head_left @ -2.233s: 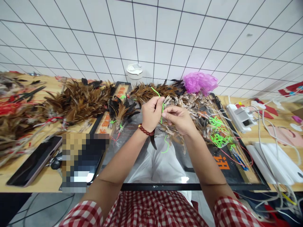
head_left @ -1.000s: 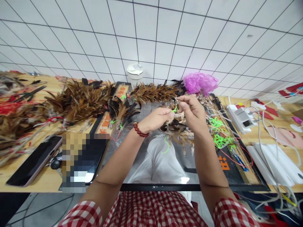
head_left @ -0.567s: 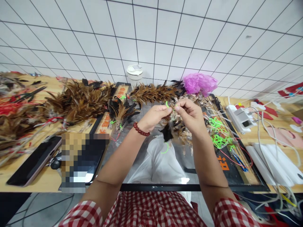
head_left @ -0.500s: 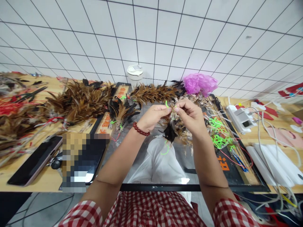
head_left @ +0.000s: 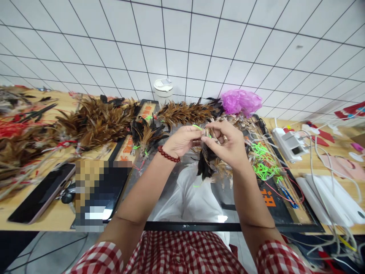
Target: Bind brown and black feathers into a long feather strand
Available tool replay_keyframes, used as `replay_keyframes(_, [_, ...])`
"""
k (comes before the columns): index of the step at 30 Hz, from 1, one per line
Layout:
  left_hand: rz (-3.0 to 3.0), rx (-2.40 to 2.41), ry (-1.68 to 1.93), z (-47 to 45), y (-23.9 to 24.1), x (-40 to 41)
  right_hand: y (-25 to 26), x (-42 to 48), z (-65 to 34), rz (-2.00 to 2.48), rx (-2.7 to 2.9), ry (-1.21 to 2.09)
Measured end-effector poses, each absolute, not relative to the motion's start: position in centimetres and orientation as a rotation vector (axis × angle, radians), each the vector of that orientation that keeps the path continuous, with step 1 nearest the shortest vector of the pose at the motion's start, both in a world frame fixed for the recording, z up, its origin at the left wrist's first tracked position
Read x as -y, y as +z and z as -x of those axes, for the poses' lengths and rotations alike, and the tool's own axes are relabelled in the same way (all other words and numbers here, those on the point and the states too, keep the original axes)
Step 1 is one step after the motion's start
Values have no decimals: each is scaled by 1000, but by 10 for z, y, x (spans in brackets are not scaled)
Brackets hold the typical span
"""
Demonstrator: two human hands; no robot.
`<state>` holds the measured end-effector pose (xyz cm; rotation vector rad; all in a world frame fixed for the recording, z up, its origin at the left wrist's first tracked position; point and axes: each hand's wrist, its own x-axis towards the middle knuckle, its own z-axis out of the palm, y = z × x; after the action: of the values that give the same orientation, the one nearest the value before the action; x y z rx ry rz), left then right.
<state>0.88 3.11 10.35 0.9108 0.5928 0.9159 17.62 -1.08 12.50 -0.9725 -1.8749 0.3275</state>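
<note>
Feather bundle (head_left: 205, 164), dark and brown, hangs quill-end up between both hands, in front of the white lidded cup (head_left: 163, 90) and slightly to its right. Left hand (head_left: 184, 140), with a red bead bracelet (head_left: 168, 155) at the wrist, pinches a neon green cord (head_left: 196, 126) between thumb and forefinger at the bundle top. Right hand (head_left: 226, 146) has its fingers curled narrow, thumb and forefinger closed on the same bundle top. Loose green cords (head_left: 264, 164) lie front-right of the cup. Pink plastic bag (head_left: 241, 101) lies right of the cup. Dark phone (head_left: 42, 192) lies front-left of the cup.
</note>
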Motion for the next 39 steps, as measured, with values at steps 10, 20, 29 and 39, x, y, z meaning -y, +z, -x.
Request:
replay_keyframes(10, [-1016, -572, 964, 1, 110, -30, 119, 10, -167, 887, 1822, 62])
replay_keyframes(20, [-1455, -769, 1025, 8, 121, -24, 114, 9, -157, 862, 1749, -134])
replay_keyframes(29, [-2281, -1181, 1653, -13, 109, -15, 99, 2, -150, 930, 1548, 28])
replay_keyframes(39, [-2346, -1000, 1776, -9, 95, -25, 113, 15, -155, 806, 1557, 316])
